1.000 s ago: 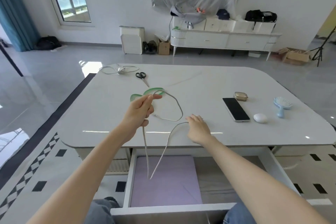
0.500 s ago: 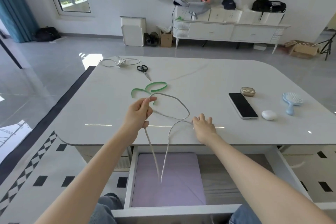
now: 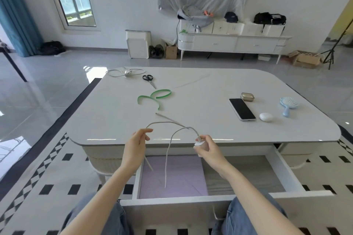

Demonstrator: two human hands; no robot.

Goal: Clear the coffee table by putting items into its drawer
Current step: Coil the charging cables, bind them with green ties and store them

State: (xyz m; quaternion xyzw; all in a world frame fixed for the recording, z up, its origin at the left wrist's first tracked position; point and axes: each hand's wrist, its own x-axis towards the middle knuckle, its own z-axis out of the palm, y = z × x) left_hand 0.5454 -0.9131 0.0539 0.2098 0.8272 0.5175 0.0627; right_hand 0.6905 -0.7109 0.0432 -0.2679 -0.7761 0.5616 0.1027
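The left hand (image 3: 136,145) pinched the grey cable (image 3: 166,158) between thumb and forefinger. The right hand (image 3: 209,149) gripped its white plug (image 3: 198,143). Both hovered apart at the coffee table (image 3: 200,105) near edge, above the wide-open drawer (image 3: 282,171). Cable loops dangled over its purple liner (image 3: 183,179).

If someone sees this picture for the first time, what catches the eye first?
First, the white cable held up by the left hand and the right hand over the open drawer. Next, on the coffee table, the green bands left of the middle and the black phone at the right.
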